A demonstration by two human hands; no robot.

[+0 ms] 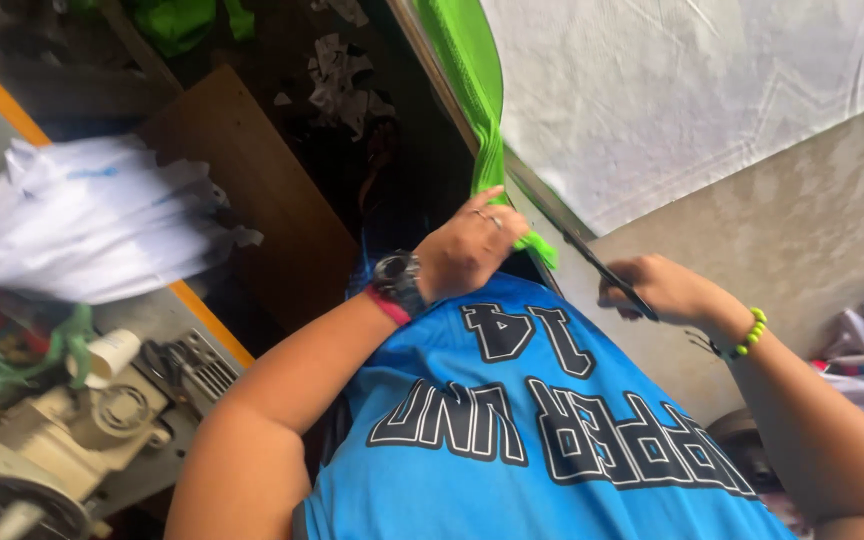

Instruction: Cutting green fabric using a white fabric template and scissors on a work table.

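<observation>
Left hand point(467, 245) pinching green fabric strip point(492, 150) at table edge point(652, 230), right hand point(664, 288) closed on dark scissors point(607, 272) (handles hidden in fist), blades meeting strip's lower end, partly hidden behind left hand.

Your left hand point(467, 250) reaches forward, fingers point(492, 205) pinched shut, wrist bent slightly. Your right hand point(662, 288) is curled closed in a grip, forearm angling in from the lower right.

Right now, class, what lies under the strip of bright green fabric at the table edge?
The bright green fabric strip hangs over the edge of the white cloth-covered table. The left hand covers its lower end; the right hand holds black scissors.
</observation>
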